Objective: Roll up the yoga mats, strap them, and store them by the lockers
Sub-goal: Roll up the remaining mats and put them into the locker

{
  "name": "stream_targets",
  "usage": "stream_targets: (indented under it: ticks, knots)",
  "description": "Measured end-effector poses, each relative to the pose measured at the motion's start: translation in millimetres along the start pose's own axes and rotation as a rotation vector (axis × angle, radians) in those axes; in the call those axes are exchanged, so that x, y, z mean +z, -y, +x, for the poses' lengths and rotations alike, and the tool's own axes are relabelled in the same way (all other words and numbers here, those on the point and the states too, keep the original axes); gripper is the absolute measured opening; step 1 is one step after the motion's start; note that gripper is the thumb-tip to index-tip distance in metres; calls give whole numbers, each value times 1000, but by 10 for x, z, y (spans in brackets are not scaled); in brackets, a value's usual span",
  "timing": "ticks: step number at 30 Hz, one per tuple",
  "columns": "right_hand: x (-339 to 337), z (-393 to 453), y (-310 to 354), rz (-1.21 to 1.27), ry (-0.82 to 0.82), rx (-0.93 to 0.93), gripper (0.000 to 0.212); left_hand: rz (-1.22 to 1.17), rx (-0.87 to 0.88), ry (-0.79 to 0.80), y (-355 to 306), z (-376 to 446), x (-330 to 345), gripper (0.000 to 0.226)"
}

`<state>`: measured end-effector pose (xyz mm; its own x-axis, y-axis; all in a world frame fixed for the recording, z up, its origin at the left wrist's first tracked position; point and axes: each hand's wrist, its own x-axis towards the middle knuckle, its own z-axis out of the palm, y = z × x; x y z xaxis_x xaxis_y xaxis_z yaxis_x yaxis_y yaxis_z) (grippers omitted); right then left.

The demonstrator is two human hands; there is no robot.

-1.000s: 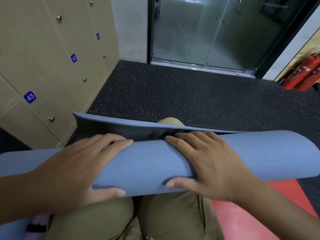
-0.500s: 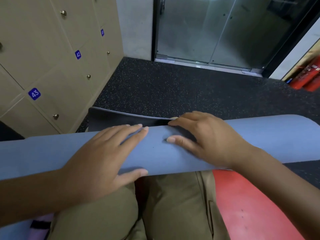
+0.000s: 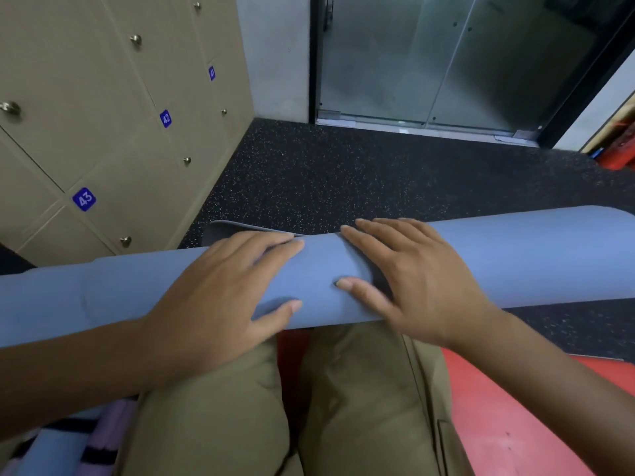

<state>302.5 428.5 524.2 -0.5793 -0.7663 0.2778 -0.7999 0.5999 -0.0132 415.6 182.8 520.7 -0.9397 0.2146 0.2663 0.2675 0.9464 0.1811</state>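
Note:
A blue yoga mat (image 3: 515, 262) lies rolled into a long tube across my knees, spanning the whole view. Only a narrow strip of its loose end, dark on the underside, sticks out past the roll on the far left side. My left hand (image 3: 223, 297) lies flat on top of the roll, fingers straight and thumb on the near side. My right hand (image 3: 409, 280) presses the roll beside it, fingers spread over the far edge. A red mat (image 3: 515, 424) lies under me at the lower right.
Beige numbered lockers (image 3: 103, 132) line the left wall. Black speckled rubber floor (image 3: 343, 173) stretches ahead to glass doors (image 3: 446, 63). Red fire extinguishers (image 3: 622, 149) stand at the far right. A rolled blue mat with black straps and a purple one (image 3: 68, 441) lie at the lower left.
The roll has turned forward under both hands, taking up most of the loose flap. Both hands have slid over the top of the roll, away from me.

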Motion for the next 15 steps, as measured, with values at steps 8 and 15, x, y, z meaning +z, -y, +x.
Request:
stream_targets:
  ticks: [8,15]
  knots:
    - [89,473,-201,-50,130,34,76,110,30,-31,35,-11,229,84]
    - [243,568,-280,-58,20,64,70,98,1,31,296,384,291,103]
